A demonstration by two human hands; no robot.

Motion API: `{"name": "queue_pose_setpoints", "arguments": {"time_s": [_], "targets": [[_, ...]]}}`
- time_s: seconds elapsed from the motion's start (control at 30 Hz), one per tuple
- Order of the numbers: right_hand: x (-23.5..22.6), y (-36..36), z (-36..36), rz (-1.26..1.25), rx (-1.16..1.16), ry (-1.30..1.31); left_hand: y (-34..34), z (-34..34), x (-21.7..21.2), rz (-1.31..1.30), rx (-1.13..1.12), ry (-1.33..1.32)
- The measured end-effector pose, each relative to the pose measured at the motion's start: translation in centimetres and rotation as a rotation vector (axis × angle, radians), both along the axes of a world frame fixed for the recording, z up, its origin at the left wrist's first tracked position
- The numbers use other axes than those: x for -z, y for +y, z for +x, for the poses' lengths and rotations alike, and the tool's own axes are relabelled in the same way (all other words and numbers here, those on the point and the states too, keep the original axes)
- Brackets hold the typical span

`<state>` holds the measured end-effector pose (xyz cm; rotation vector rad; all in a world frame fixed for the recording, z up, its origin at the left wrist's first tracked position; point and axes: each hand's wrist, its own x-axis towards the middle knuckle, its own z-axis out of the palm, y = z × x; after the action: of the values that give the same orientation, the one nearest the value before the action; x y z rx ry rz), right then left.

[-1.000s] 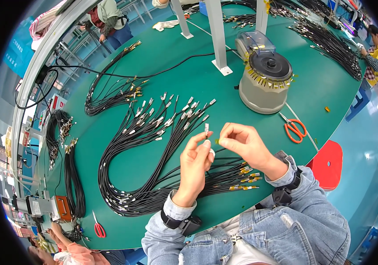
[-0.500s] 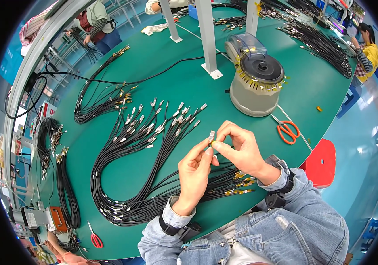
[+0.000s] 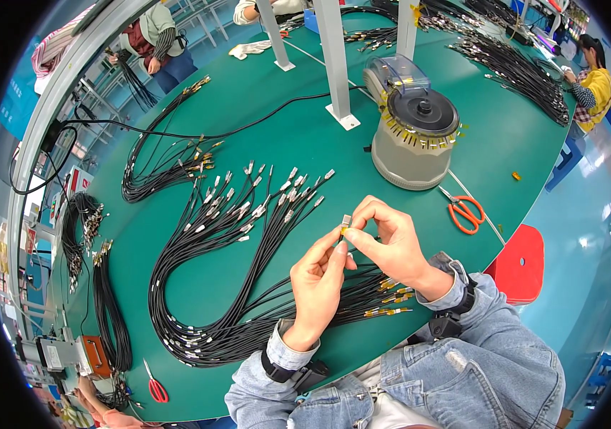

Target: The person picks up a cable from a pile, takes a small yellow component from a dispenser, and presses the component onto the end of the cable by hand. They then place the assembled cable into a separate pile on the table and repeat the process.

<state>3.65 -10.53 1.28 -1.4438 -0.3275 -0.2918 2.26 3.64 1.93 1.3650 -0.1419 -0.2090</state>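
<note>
Between my two hands is the end of a black cable with a silver metal connector point(image 3: 346, 221) pointing up and a bit of yellow tape just below it. My left hand point(image 3: 318, 277) pinches the cable under the connector. Thumb and forefinger of my right hand point(image 3: 389, 242) press on the yellow tape at the connector's base. Below and to the left lies a large curved bundle of black cables point(image 3: 177, 268) with silver connectors. Some cable ends with yellow tape point(image 3: 390, 311) lie under my right forearm.
A round tape dispenser point(image 3: 414, 143) with yellow strips stands beyond my hands. Orange-handled scissors point(image 3: 466, 214) lie to the right, red-handled scissors point(image 3: 155, 386) near left. Grey posts point(image 3: 338, 64) rise from the green table. A red stool point(image 3: 520, 264) stands at right. Other people work around.
My hands stay nearly in place, the connector tilting and shifting slightly right. At the far left, a person's hands and the cables they hold have moved.
</note>
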Motion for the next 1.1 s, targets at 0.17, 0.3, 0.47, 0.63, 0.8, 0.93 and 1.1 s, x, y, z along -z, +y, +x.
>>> {"name": "queue_pose_setpoints", "arguments": {"time_s": [0.17, 0.3, 0.47, 0.63, 0.8, 0.93, 1.1], "targets": [[0.0, 0.0, 0.0, -0.003, 0.012, 0.022, -0.1, -0.1, -0.1, 0.002, -0.008, -0.005], [0.0, 0.0, 0.0, -0.013, 0.006, 0.017, -0.2, -0.3, -0.1, 0.002, -0.019, -0.02], [0.0, -0.1, -0.1, -0.034, -0.013, 0.026, -0.1, 0.3, -0.8, -0.07, -0.048, 0.056], [-0.3, -0.2, -0.3, -0.028, -0.07, 0.002, -0.2, 0.9, -1.3, -0.152, -0.003, 0.185], [-0.2, -0.2, -0.4, -0.01, -0.095, 0.0, 0.0, 1.0, -1.3, -0.187, 0.022, 0.228], [-0.3, -0.2, -0.4, 0.009, -0.096, 0.012, -0.2, 0.9, -1.3, -0.252, 0.008, 0.23], [-0.2, -0.4, -0.4, 0.03, -0.083, 0.017, -0.9, 0.3, -1.6, -0.197, -0.106, 0.047]]}}
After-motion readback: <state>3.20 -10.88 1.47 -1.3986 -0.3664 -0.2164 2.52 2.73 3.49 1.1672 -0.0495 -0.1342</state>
